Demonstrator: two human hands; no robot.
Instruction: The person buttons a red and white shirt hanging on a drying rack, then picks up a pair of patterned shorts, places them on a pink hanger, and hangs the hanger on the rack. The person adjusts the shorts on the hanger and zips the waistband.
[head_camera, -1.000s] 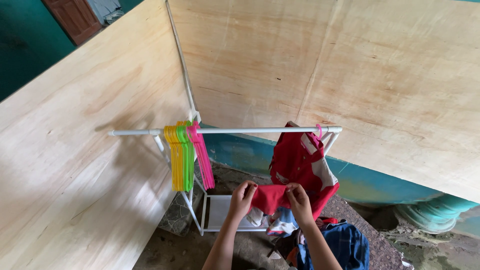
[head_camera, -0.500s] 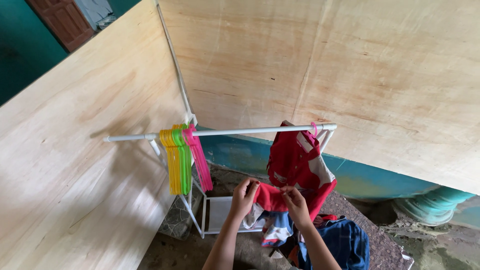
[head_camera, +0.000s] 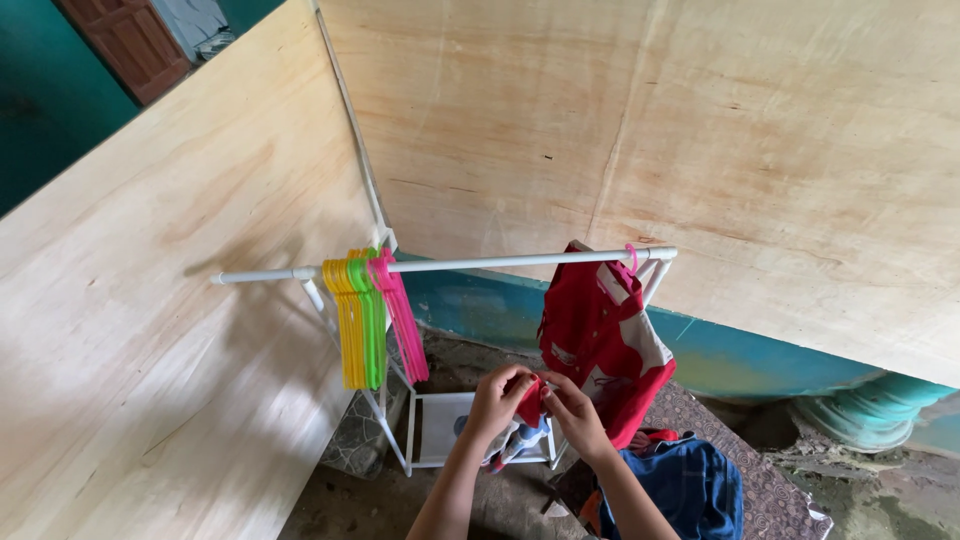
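Both hands, left hand (head_camera: 497, 396) and right hand (head_camera: 572, 410), pinching bunched red garment (head_camera: 530, 399) between them; white rail (head_camera: 450, 264) running above grip, open room beneath.

The small red cloth garment (head_camera: 531, 398) is lying mostly hidden between both hands; the blue checked fabric pile (head_camera: 690, 490) is running off the bottom edge.

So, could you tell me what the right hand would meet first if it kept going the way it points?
Probably the left hand: the right hand points leftward at it, both pinching the small red garment between them. Depth is uncertain.
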